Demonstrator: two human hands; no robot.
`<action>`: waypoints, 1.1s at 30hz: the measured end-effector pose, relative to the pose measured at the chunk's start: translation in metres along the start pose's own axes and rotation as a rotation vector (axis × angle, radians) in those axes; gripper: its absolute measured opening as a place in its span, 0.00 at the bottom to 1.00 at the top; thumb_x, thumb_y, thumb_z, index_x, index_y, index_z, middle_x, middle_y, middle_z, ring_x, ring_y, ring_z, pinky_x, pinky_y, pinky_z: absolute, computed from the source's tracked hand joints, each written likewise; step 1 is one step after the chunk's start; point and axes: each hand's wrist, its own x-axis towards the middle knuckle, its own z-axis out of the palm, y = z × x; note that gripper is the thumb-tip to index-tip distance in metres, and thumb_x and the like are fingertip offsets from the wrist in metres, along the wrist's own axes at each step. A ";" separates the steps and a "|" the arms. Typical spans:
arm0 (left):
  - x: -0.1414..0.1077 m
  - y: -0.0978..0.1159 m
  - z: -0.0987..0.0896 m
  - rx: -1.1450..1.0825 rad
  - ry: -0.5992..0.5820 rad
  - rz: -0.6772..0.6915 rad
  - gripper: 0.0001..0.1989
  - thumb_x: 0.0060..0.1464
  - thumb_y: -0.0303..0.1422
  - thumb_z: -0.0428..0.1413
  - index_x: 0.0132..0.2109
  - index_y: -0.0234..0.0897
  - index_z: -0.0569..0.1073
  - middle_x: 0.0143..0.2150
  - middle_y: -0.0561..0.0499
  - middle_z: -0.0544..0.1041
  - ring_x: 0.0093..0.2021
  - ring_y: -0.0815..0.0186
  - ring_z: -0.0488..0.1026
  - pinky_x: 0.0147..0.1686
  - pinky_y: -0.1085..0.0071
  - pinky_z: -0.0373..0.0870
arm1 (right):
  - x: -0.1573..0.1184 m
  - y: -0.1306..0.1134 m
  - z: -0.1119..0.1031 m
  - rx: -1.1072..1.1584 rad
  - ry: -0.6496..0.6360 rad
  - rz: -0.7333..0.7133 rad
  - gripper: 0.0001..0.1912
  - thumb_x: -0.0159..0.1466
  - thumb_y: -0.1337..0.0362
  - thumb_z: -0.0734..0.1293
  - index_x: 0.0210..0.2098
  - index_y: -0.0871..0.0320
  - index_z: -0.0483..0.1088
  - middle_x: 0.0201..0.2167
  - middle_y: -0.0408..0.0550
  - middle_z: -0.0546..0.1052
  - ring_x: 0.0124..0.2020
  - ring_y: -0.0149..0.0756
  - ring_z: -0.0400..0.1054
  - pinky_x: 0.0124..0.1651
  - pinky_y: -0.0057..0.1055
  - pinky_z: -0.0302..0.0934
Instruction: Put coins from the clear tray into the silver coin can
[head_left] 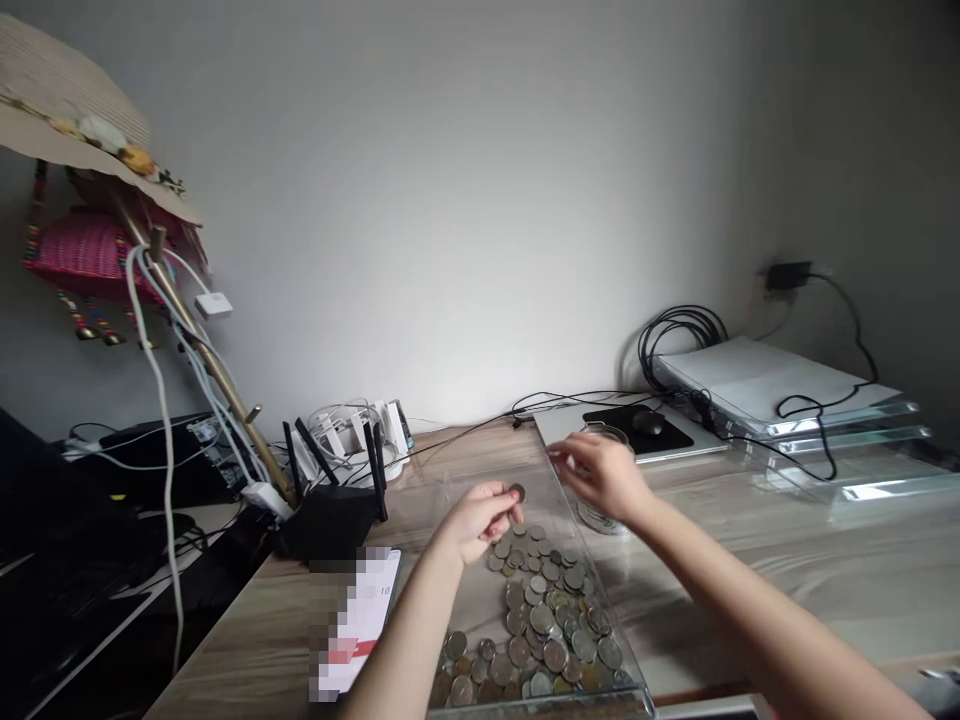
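Observation:
Many coins (541, 618) lie loose in a clear shallow tray (626, 640) on the wooden desk. My left hand (484, 518) is above the far part of the tray, pinching one dark coin (517, 493) between thumb and fingers. To its right, my right hand (600, 474) is over a clear round container (604, 518) beside the tray. Its fingers are bent together, pointing left; whatever they may hold cannot be made out. The container is partly hidden by that hand.
A black router (330, 522) with antennas and a phone (364, 625) are left of the tray. Behind are a mouse (647, 422) on a dark pad, black cables and stacked clear trays (780, 385). A hat (67, 90) hangs on a stand at left.

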 end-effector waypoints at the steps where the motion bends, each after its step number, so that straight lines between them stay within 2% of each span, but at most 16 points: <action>1: 0.008 0.003 -0.004 0.003 -0.018 -0.003 0.06 0.44 0.30 0.55 0.28 0.32 0.66 0.20 0.54 0.69 0.11 0.83 0.50 0.12 0.81 0.37 | -0.003 -0.010 0.009 0.017 -0.054 -0.010 0.13 0.59 0.60 0.57 0.39 0.56 0.69 0.30 0.47 0.72 0.25 0.28 0.64 0.29 0.25 0.55; 3: 0.021 0.007 -0.007 -0.003 -0.074 -0.015 0.05 0.45 0.30 0.53 0.28 0.32 0.66 0.20 0.54 0.68 0.12 0.83 0.49 0.13 0.80 0.36 | -0.007 -0.020 0.026 0.010 -0.135 0.015 0.14 0.59 0.59 0.58 0.40 0.56 0.68 0.31 0.47 0.72 0.24 0.28 0.63 0.27 0.25 0.54; 7: 0.033 0.003 -0.004 -0.040 -0.096 0.019 0.05 0.45 0.30 0.53 0.29 0.32 0.65 0.21 0.55 0.67 0.13 0.82 0.50 0.13 0.80 0.36 | -0.006 -0.016 0.042 0.033 -0.205 0.078 0.08 0.57 0.64 0.59 0.32 0.57 0.69 0.29 0.46 0.71 0.25 0.27 0.63 0.27 0.24 0.53; 12: 0.031 0.005 0.003 0.005 -0.163 0.081 0.07 0.45 0.32 0.53 0.27 0.32 0.65 0.21 0.54 0.68 0.13 0.82 0.51 0.13 0.79 0.38 | -0.002 -0.016 0.030 0.237 -0.154 0.047 0.14 0.54 0.68 0.60 0.40 0.58 0.69 0.27 0.45 0.71 0.25 0.28 0.62 0.28 0.24 0.54; 16: 0.030 0.010 0.009 0.067 -0.129 0.089 0.07 0.45 0.33 0.53 0.28 0.31 0.67 0.19 0.53 0.68 0.11 0.82 0.50 0.13 0.79 0.38 | -0.002 -0.022 0.026 0.257 -0.112 0.078 0.11 0.58 0.64 0.58 0.32 0.58 0.72 0.25 0.45 0.71 0.24 0.27 0.61 0.27 0.23 0.54; 19: 0.032 0.007 0.008 0.019 -0.113 0.025 0.05 0.45 0.29 0.52 0.31 0.31 0.68 0.20 0.53 0.69 0.11 0.82 0.50 0.13 0.79 0.37 | 0.000 -0.018 0.028 0.196 -0.113 0.110 0.11 0.58 0.62 0.59 0.28 0.57 0.72 0.24 0.45 0.70 0.23 0.28 0.62 0.27 0.24 0.55; 22: 0.034 0.000 0.000 -0.099 -0.055 -0.058 0.10 0.43 0.23 0.49 0.37 0.29 0.69 0.23 0.50 0.71 0.13 0.80 0.56 0.11 0.81 0.41 | 0.004 -0.004 0.017 0.086 -0.042 0.122 0.10 0.57 0.62 0.60 0.28 0.56 0.73 0.26 0.46 0.72 0.25 0.30 0.63 0.29 0.26 0.56; 24: 0.033 -0.005 -0.009 -0.158 -0.026 -0.081 0.15 0.42 0.19 0.47 0.40 0.27 0.68 0.29 0.44 0.74 0.20 0.76 0.66 0.14 0.81 0.52 | 0.006 0.013 0.000 -0.021 0.078 0.157 0.10 0.57 0.61 0.61 0.31 0.55 0.73 0.29 0.47 0.73 0.28 0.32 0.65 0.31 0.27 0.57; 26: 0.032 -0.008 -0.016 -0.204 -0.032 -0.060 0.18 0.42 0.18 0.46 0.43 0.25 0.66 0.36 0.38 0.74 0.31 0.68 0.72 0.22 0.78 0.63 | 0.008 0.033 -0.019 -0.136 0.168 0.243 0.09 0.54 0.60 0.63 0.30 0.55 0.74 0.29 0.47 0.74 0.30 0.35 0.66 0.32 0.28 0.58; 29: 0.031 -0.009 -0.022 -0.252 -0.049 -0.012 0.19 0.46 0.19 0.47 0.48 0.24 0.62 0.42 0.33 0.72 0.41 0.61 0.72 0.31 0.73 0.67 | 0.011 0.061 -0.034 -0.194 0.094 0.381 0.07 0.50 0.59 0.65 0.26 0.54 0.74 0.26 0.46 0.75 0.28 0.36 0.67 0.30 0.28 0.59; 31: 0.030 -0.009 -0.022 -0.273 -0.063 -0.027 0.19 0.48 0.22 0.48 0.49 0.23 0.60 0.45 0.31 0.70 0.43 0.59 0.71 0.32 0.73 0.67 | 0.012 0.071 -0.033 -0.140 -0.013 0.402 0.07 0.49 0.61 0.65 0.24 0.54 0.74 0.24 0.44 0.75 0.27 0.35 0.68 0.30 0.27 0.60; 33: 0.031 -0.008 -0.021 -0.290 -0.078 -0.064 0.19 0.51 0.28 0.48 0.50 0.23 0.60 0.47 0.31 0.69 0.43 0.58 0.71 0.33 0.73 0.67 | 0.013 0.074 -0.027 -0.088 -0.069 0.394 0.07 0.49 0.62 0.64 0.24 0.54 0.74 0.24 0.43 0.76 0.27 0.34 0.68 0.30 0.26 0.60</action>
